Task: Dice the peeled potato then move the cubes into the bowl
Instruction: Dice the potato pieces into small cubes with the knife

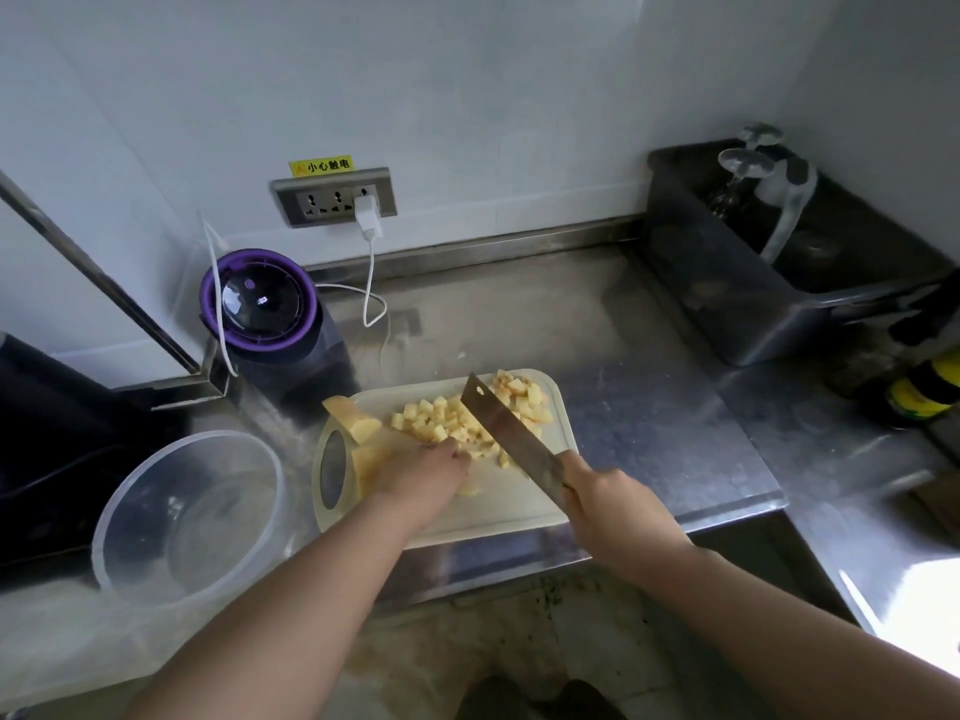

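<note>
- Head view: the cutting board lies at the front edge of the steel counter.
- Potato cubes are heaped along the board's far edge up to its far right corner. Two larger potato pieces sit at the far left corner.
- The right hand wraps the handle of the cleaver, blade slanting down among the cubes.
- The left hand curls its fingers over a potato chunk mid-board.
- The clear bowl stands just left of the board.

Steel counter w/ cutting board, clear bowl, purple-lidded appliance, sink tub.
</note>
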The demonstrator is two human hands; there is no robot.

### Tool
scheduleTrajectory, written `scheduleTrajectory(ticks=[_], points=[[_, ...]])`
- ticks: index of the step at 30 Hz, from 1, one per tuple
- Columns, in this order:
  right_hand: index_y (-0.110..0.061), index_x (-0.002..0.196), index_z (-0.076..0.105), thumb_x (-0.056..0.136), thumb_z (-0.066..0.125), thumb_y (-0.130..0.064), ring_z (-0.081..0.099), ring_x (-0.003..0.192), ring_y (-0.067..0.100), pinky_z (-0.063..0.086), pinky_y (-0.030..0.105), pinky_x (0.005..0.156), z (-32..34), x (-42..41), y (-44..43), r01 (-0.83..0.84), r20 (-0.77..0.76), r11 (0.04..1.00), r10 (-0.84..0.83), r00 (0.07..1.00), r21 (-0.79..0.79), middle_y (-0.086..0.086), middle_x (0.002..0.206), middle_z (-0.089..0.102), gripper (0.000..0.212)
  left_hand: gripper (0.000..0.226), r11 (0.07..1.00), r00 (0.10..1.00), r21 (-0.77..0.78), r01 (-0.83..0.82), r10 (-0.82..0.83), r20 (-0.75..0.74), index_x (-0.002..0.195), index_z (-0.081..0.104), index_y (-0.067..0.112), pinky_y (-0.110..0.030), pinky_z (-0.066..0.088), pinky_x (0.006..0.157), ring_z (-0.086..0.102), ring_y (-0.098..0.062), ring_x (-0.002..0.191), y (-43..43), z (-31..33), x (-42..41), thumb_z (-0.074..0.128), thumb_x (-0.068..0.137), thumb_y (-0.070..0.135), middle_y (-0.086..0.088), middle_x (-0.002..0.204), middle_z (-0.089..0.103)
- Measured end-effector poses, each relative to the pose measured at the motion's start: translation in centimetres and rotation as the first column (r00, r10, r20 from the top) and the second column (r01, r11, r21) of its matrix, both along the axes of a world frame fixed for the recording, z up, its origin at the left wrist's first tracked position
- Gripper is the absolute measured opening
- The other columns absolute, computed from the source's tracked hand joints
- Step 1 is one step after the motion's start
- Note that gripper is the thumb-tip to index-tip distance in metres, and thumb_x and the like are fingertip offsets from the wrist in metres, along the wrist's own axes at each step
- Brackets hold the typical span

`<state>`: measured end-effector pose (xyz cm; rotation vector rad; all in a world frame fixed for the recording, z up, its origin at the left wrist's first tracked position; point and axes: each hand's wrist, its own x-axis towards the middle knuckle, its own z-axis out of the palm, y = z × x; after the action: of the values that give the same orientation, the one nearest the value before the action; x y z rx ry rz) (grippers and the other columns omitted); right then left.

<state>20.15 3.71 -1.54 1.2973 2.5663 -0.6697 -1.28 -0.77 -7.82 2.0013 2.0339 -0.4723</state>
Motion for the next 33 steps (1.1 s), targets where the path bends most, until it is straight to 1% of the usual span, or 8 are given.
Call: scheduleTrajectory(ticks=[3,5,9,14,17,21,29,33], points=[[-0.023,0.132,0.035,0.102,0.047,-0.02,0.066,0.077,0.016,0.059,0.03,0.074,-0.4,0.3,-0.6,0.008,0.016,1.0,-0.008,1.0,-0.022,0.001,0.1,0.063,0.032,0.027,0.998,1.0,-0.056,-0.026,0.026,0.007,0.121,0.052,0.013,-0.044,0.05,0.087,0.055,-0.031,0.108,0.9,0.1,0.0,0.044,0.096,0.01,-0.007,0.125,0.048],[-0.023,0.131,0.035,0.103,0.044,-0.02,0.066,0.076,0.018,0.06,0.034,0.073,-0.6,0.3,-0.8,0.01,0.031,0.999,-0.009,0.999,-0.033,0.003,0.097,0.064,0.029,0.022,0.993,0.994,-0.087,-0.079,0.085,0.075,0.117,0.053,0.011,-0.041,0.049,0.09,0.056,-0.03,0.108,1.0,0.1,0.0,0.042,0.098,0.015,-0.009,0.122,0.052],[-0.022,0.132,0.034,0.103,0.04,-0.018,0.061,0.071,0.017,0.058,0.031,0.069,-0.6,0.3,-1.1,-0.011,0.06,0.999,0.014,0.998,-0.036,0.001,0.091,0.059,0.03,0.006,0.969,0.956,-0.107,-0.222,0.237,0.17,0.098,0.05,0.017,-0.031,0.044,0.077,0.057,-0.024,0.095,0.5,-0.1,0.2,0.053,0.095,0.022,-0.007,0.11,0.06],[-0.022,0.135,0.032,0.101,0.046,-0.017,0.065,0.075,0.017,0.06,0.033,0.074,-1.1,-0.4,-1.5,-0.061,0.117,0.998,0.064,0.991,-0.035,0.001,0.095,0.06,0.037,0.016,0.918,0.898,0.001,-0.397,0.388,0.208,0.105,0.059,0.016,-0.03,0.046,0.072,0.061,-0.022,0.092,-1.0,-0.9,1.6,0.058,0.094,0.026,-0.002,0.105,0.062],[-0.021,0.132,0.032,0.1,0.047,-0.014,0.065,0.079,0.021,0.057,0.033,0.071,-1.3,-0.6,-2.2,-0.099,0.154,0.994,0.105,0.983,-0.043,0.003,0.097,0.06,0.036,0.021,0.853,0.828,0.09,-0.514,0.466,0.313,0.109,0.06,0.016,-0.031,0.05,0.074,0.062,-0.022,0.094,-2.3,-1.5,2.5,0.061,0.092,0.029,-0.002,0.106,0.06],[-0.02,0.131,0.033,0.099,0.047,-0.012,0.055,0.071,0.017,0.043,0.025,0.058,-1.4,-1.0,-2.9,-0.113,0.172,0.993,0.116,0.978,-0.028,-0.002,0.087,0.048,0.036,0.025,0.806,0.782,0.136,-0.575,0.494,0.381,0.114,0.063,0.018,-0.033,0.055,0.081,0.063,-0.02,0.096,-3.4,-2.0,2.6,0.061,0.092,0.029,0.0,0.108,0.063],[-0.022,0.135,0.034,0.098,0.049,-0.01,0.054,0.068,0.012,0.04,0.02,0.055,-1.0,-1.6,-4.2,-0.147,0.162,0.988,0.151,0.975,-0.038,-0.001,0.086,0.051,0.042,0.019,0.744,0.729,0.192,-0.64,0.509,0.458,0.104,0.068,0.02,-0.03,0.053,0.078,0.064,-0.016,0.093,-4.2,-2.4,2.7,0.065,0.09,0.032,0.002,0.104,0.066],[-0.02,0.134,0.034,0.098,0.046,-0.007,0.054,0.072,0.016,0.041,0.026,0.061,-0.8,-1.9,-4.6,-0.148,0.165,0.988,0.153,0.974,-0.04,0.002,0.09,0.054,0.039,0.019,0.726,0.709,0.198,-0.658,0.511,0.486,0.102,0.069,0.019,-0.031,0.053,0.079,0.064,-0.016,0.093,-4.3,-2.5,2.8,0.065,0.089,0.033,0.002,0.103,0.066]])
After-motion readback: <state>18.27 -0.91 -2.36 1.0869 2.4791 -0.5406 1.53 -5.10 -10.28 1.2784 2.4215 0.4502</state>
